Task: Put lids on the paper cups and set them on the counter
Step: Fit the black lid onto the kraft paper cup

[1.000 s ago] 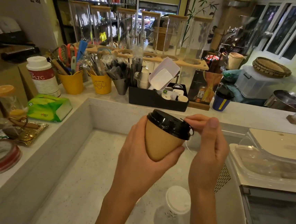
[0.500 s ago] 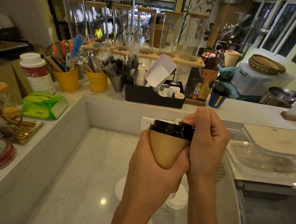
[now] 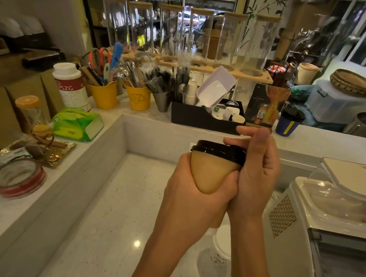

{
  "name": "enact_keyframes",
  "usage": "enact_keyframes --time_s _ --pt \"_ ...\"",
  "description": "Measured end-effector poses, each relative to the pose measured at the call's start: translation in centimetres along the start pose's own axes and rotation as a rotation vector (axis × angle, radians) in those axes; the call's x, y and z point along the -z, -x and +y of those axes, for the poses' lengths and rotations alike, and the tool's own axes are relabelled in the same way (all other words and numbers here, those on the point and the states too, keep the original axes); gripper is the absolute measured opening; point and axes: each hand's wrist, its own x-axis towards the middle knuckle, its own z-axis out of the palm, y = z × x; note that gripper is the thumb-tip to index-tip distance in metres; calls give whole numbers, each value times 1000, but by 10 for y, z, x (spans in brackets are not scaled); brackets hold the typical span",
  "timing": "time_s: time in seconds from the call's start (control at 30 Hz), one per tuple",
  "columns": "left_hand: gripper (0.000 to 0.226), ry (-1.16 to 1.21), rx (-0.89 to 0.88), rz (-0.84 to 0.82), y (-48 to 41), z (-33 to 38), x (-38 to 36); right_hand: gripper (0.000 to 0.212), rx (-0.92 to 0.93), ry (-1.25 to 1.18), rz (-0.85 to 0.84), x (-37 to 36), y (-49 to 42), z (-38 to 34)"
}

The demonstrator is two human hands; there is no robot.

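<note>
A brown paper cup point(image 3: 210, 174) with a black lid point(image 3: 218, 152) is held in the air above the low white counter point(image 3: 107, 220). My left hand point(image 3: 185, 194) wraps its lower body from the left. My right hand point(image 3: 256, 174) clasps the cup's right side, thumb and fingers pressed over the lid's rim. A white cup with a white lid point(image 3: 223, 245) stands on the low counter below my wrists, partly hidden by them. A blue cup with a black lid point(image 3: 288, 124) stands on the raised counter point(image 3: 325, 140) at the back right.
A black organiser point(image 3: 202, 118) with scoops and small cups, yellow utensil buckets point(image 3: 103, 96), a white canister point(image 3: 69, 87) and a green tissue pack point(image 3: 78, 123) line the raised ledge. A white machine point(image 3: 326, 219) stands at the right. Tape rolls point(image 3: 19, 178) lie at left.
My right hand went from pinching the lid's edge to closing around the cup and lid beside my left hand. The cup turned more upright and rose slightly.
</note>
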Motion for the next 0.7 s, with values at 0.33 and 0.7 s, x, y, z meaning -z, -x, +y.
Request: enact_keyframes --time_s 0.33,0.7 --pt "86 105 62 -37 -29 -46 31 31 -230 178 -331 -9 17 32" --pt "88 -6 292 -112 10 -259 90 47 -1159 125 -794 6 162 148"
